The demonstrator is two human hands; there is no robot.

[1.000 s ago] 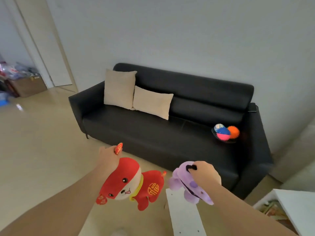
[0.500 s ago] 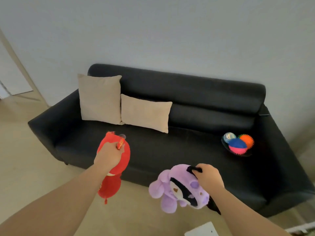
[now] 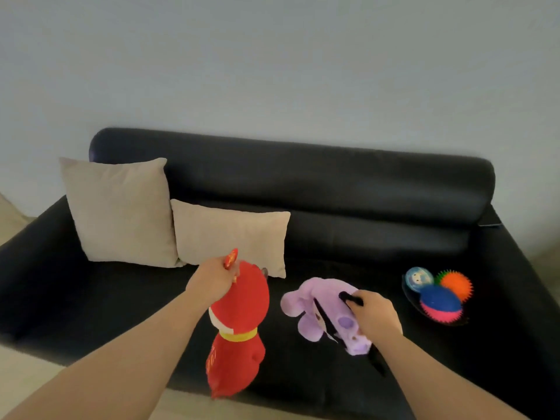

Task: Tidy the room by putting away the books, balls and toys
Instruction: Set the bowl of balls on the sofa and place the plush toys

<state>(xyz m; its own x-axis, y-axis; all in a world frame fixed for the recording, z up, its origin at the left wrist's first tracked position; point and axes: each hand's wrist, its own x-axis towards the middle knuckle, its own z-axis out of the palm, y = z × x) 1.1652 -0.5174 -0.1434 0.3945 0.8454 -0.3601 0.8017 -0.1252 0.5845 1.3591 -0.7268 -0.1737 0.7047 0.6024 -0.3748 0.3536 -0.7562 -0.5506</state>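
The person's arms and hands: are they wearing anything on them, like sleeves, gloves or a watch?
Nothing worn shows. The left hand and right hand have no gloves; the left forearm and right forearm are bare to the picture's edge, with no sleeve, watch or bracelet. Rings cannot be told.

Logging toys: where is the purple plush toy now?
Head view: right hand holds the purple plush toy over the black sofa seat, between the red plush toy and the spiky balls.

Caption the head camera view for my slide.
Tidying: left hand holds a red plush toy, right hand grips a purple plush, at a black sofa.
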